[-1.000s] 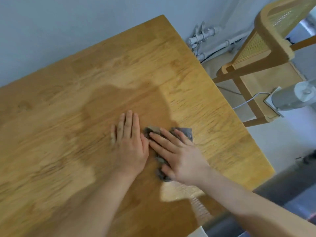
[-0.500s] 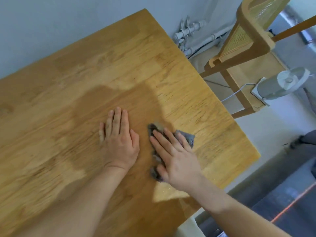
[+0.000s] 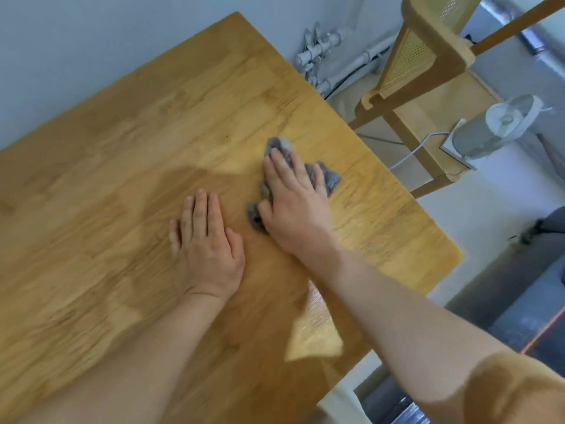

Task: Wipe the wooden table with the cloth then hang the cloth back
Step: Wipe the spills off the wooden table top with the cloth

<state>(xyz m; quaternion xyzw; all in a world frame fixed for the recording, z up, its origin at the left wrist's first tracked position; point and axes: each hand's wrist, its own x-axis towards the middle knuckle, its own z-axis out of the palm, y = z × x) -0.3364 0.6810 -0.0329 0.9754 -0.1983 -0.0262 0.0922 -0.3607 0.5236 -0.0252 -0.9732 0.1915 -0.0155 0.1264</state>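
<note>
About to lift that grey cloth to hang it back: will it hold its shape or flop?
Probably floppy: the grey cloth lies bunched and creased under the right hand, its edges spilling out unevenly. It looks thin, so likely light. On the smooth wooden table it should slide easily; pinch a fold rather than scoop.

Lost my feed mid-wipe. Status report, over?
Right hand flat on grey cloth, pressing it to wooden table. Left hand flat on bare wood, empty. Tabletop holds nothing else.
</note>
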